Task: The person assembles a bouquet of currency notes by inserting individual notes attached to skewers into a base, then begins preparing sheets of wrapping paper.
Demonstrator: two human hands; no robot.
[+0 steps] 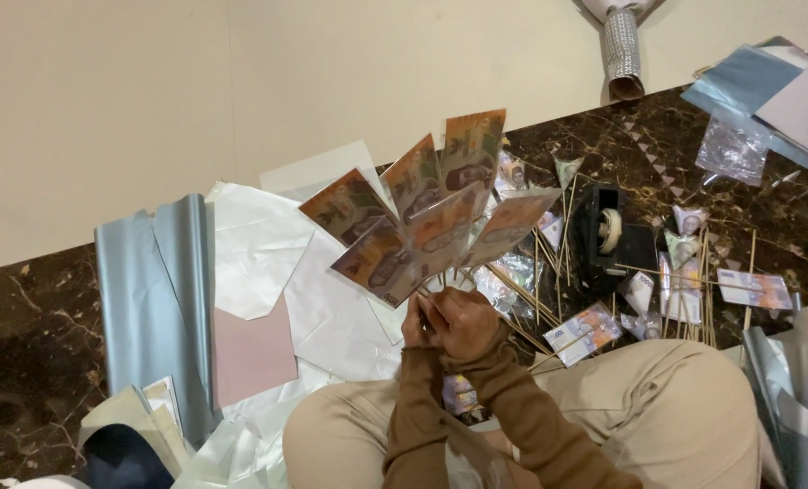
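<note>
banknote fan (pixel 418 213) on skewers, just above both clasped hands' grip (pixel 449 324)

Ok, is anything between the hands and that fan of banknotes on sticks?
Nothing visible. Both hands, left hand and right hand, already grip the bunched sticks right under the orange banknotes. The tape dispenser and loose skewers lie apart on the floor.
</note>
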